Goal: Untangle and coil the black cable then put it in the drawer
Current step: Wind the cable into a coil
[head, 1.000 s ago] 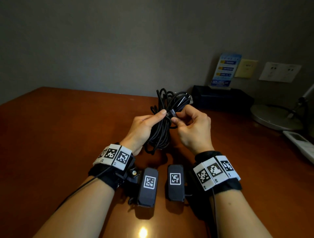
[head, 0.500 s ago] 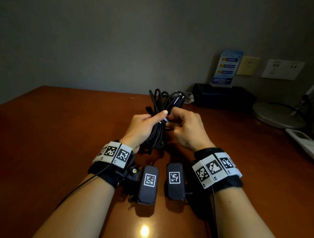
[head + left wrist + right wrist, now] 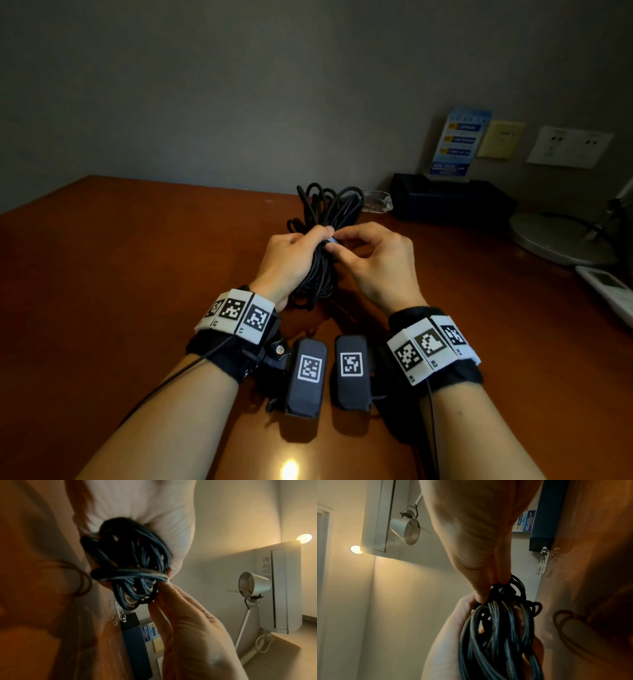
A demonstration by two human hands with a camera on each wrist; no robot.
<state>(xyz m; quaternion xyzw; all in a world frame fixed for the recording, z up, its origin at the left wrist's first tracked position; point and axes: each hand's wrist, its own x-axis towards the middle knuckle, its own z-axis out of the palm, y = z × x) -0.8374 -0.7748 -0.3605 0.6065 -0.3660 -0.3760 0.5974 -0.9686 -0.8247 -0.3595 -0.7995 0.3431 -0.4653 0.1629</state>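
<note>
Left grip is wrapped around the middle of the black cable, fingers curled over the bundled loops and holding them upright above the desk. Just at its 3 o'clock, the right grip pinches the cable's end between thumb and fingertips, pressed against the bundle at the left thumb tip. Compared with a second ago, the right hand has shifted closer in to the coil and its fingers have uncurled somewhat, and the short length once pinched out beside the bundle now lies tucked against it; both hands sit a little higher and farther from the body. The left wrist view shows a few turns of cable wound crosswise round the loops. No drawer is in view.

Beyond the coil at 1 o'clock lies a clear plastic piece, then a dark box with a blue card standing on it. At 3 o'clock are the round lamp base and a white remote at the desk's edge. Wall sockets sit above them.
</note>
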